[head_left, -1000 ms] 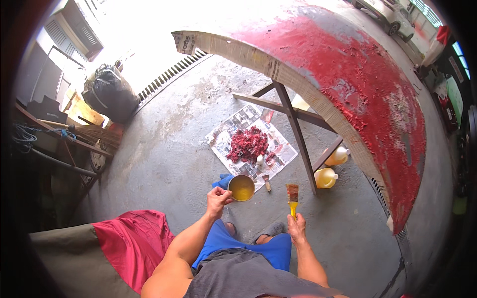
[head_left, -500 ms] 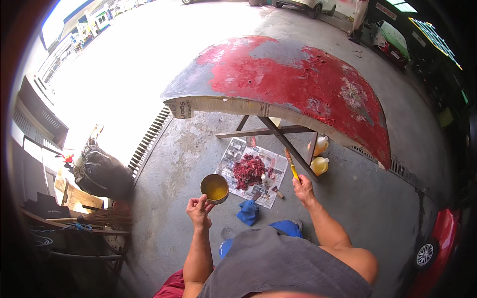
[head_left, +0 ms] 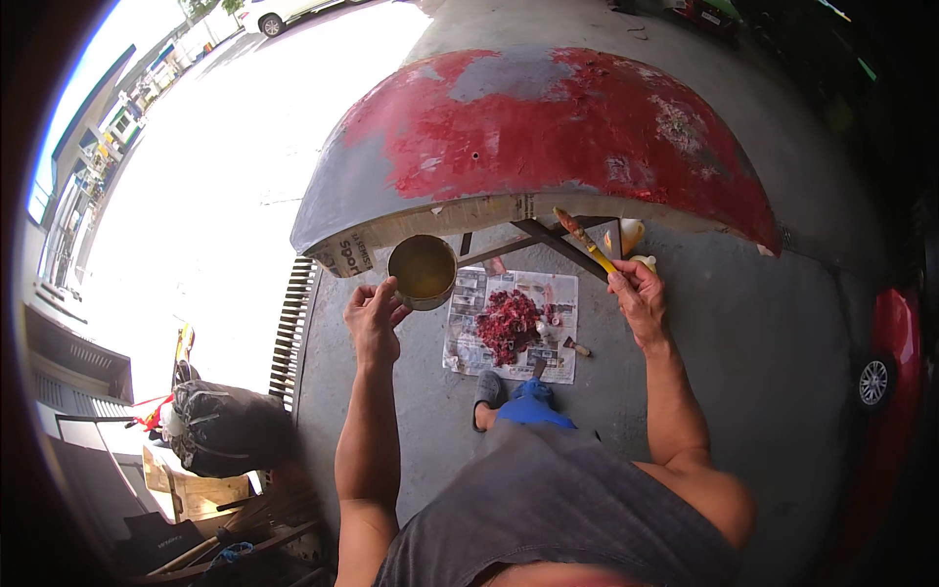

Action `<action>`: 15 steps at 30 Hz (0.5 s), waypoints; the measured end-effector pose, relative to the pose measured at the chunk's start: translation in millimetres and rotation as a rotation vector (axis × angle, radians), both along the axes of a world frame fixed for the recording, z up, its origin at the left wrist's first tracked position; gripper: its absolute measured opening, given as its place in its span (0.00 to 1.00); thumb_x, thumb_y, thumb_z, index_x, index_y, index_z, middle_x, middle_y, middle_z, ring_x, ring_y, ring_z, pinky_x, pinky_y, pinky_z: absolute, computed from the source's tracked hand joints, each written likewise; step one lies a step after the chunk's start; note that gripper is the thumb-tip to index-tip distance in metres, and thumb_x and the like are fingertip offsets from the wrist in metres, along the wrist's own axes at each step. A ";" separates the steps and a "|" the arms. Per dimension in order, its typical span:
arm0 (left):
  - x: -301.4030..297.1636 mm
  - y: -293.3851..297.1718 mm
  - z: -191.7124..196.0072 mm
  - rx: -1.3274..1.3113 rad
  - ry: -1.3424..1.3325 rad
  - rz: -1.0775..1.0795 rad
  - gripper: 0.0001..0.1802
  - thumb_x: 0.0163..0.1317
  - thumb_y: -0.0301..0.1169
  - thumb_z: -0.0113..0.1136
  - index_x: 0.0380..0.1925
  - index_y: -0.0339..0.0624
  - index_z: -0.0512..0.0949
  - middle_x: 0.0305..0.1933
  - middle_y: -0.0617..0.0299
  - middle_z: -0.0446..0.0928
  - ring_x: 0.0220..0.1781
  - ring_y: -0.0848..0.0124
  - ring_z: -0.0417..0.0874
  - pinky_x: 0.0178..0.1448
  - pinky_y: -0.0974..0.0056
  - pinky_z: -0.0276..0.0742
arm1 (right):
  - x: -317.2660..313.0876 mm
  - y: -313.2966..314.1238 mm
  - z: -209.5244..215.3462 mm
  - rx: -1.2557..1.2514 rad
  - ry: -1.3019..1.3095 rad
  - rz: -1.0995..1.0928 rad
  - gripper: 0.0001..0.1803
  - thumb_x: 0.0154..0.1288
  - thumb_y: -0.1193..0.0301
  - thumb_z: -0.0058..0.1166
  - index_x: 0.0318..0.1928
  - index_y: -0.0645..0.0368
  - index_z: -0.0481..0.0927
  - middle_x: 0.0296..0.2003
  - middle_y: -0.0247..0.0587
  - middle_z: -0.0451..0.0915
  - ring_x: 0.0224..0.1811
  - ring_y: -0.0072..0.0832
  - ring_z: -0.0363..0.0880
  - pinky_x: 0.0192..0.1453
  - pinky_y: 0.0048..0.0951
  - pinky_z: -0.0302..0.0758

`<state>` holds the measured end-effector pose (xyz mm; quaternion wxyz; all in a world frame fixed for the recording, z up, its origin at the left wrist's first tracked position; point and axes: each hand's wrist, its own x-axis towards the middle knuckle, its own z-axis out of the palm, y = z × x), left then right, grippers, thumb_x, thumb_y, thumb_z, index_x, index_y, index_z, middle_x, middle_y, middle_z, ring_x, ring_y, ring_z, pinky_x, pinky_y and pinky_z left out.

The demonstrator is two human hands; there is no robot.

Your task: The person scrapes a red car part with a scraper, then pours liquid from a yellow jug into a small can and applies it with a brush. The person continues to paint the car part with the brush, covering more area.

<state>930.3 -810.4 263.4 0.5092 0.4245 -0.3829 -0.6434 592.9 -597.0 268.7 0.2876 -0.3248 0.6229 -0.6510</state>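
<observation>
My left hand grips a round metal can by its rim, with a yellowish liquid inside. In my right hand is a paintbrush with a yellow handle; its reddish-stained bristle end points up and left, near the lower edge of a large curved car panel. Red paint covers much of the panel, rough and wrinkled in places, with grey bare patches. Newspaper masks its near edge. Both hands are on the near side of the panel, the can in front of its left part.
Dark metal legs hold up the panel. Below lies newspaper with red paint scrapings and a small brush. Yellowish jugs stand behind the legs. A black bag sits at left, a red car at right.
I have come closer to the panel, and my view has shifted. Both hands are raised farther forward, with the can and brush now near the panel's lower edge.
</observation>
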 end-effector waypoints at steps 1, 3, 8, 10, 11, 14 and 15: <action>-7.2 -21.3 5.1 -0.035 -0.016 -0.045 0.17 0.60 0.34 0.75 0.32 0.43 0.73 0.32 0.62 0.79 0.31 0.73 0.85 0.36 0.63 0.88 | 0.2 -13.0 3.8 -0.046 0.034 -0.018 0.14 0.72 0.69 0.62 0.52 0.65 0.82 0.33 0.26 0.79 0.34 0.10 0.71 0.39 0.15 0.68; -24.4 -59.2 14.9 -0.040 -0.082 -0.092 0.17 0.60 0.34 0.75 0.30 0.43 0.73 0.31 0.62 0.79 0.31 0.73 0.85 0.37 0.64 0.88 | 4.5 -33.8 12.6 -0.056 0.156 -0.066 0.13 0.72 0.70 0.63 0.51 0.65 0.83 0.35 0.26 0.81 0.36 0.10 0.72 0.43 0.16 0.70; -60.9 -136.7 25.9 -0.092 -0.131 -0.257 0.17 0.60 0.38 0.75 0.34 0.41 0.76 0.32 0.63 0.79 0.33 0.71 0.85 0.41 0.63 0.86 | 16.2 -95.3 58.5 -0.055 0.255 -0.059 0.11 0.71 0.72 0.64 0.48 0.66 0.84 0.38 0.31 0.84 0.39 0.13 0.77 0.46 0.20 0.74; -76.7 -161.5 28.3 -0.119 -0.110 -0.305 0.18 0.58 0.36 0.76 0.32 0.39 0.76 0.31 0.63 0.78 0.31 0.72 0.83 0.38 0.64 0.85 | 18.6 -118.0 86.0 0.031 0.345 -0.038 0.10 0.70 0.73 0.64 0.47 0.67 0.85 0.37 0.34 0.84 0.39 0.14 0.78 0.46 0.22 0.76; -86.0 -173.4 29.8 -0.129 -0.101 -0.340 0.18 0.57 0.35 0.77 0.31 0.37 0.75 0.30 0.63 0.77 0.30 0.73 0.82 0.36 0.65 0.85 | 19.3 -131.2 98.9 -0.032 0.564 -0.039 0.10 0.66 0.76 0.66 0.47 0.65 0.86 0.38 0.40 0.86 0.39 0.21 0.83 0.46 0.26 0.79; -112.3 -207.5 36.0 -0.242 -0.236 -0.415 0.20 0.57 0.37 0.78 0.33 0.33 0.77 0.30 0.61 0.77 0.29 0.73 0.81 0.35 0.67 0.83 | 16.7 -171.0 129.2 0.091 0.760 0.063 0.12 0.65 0.76 0.66 0.47 0.67 0.86 0.37 0.42 0.86 0.40 0.26 0.85 0.47 0.28 0.79; -120.4 -217.5 37.8 -0.259 -0.235 -0.443 0.21 0.56 0.37 0.78 0.33 0.32 0.77 0.30 0.61 0.78 0.29 0.73 0.81 0.34 0.67 0.82 | 16.3 -184.3 134.6 0.164 0.800 0.075 0.12 0.64 0.76 0.66 0.47 0.66 0.86 0.38 0.43 0.86 0.41 0.29 0.85 0.47 0.29 0.80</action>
